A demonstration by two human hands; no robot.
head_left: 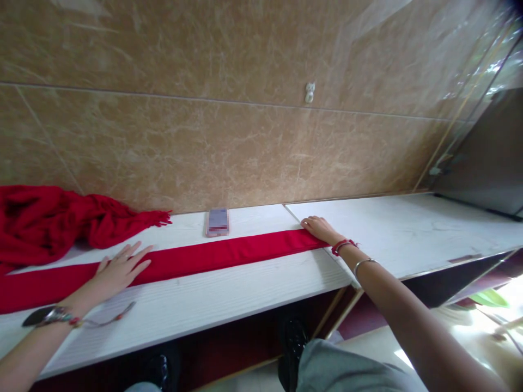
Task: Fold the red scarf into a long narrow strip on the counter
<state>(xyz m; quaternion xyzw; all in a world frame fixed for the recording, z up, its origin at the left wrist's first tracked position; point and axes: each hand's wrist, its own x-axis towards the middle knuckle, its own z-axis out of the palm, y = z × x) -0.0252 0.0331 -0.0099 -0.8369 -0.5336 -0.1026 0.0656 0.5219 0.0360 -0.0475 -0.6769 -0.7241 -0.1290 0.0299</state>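
A red scarf lies as a long, flat folded strip point(229, 253) along the white tabletop. Its bunched part with a fringed end point(73, 220) is heaped at the left by the wall. My left hand point(116, 275) rests palm down on the strip, fingers spread. At the strip's right end, my right hand point(321, 228) has its fingers bent together over the cloth; the thumb is hidden. A watch and a beaded bracelet are on my left wrist, a red cord and a silver bangle on my right.
A phone in a pink case point(218, 222) lies behind the strip, close to the tiled wall point(245, 147). A seam divides the white tabletop point(392, 234). A large dark panel point(486, 152) stands at the far right. A small white figure point(309, 92) is on the wall.
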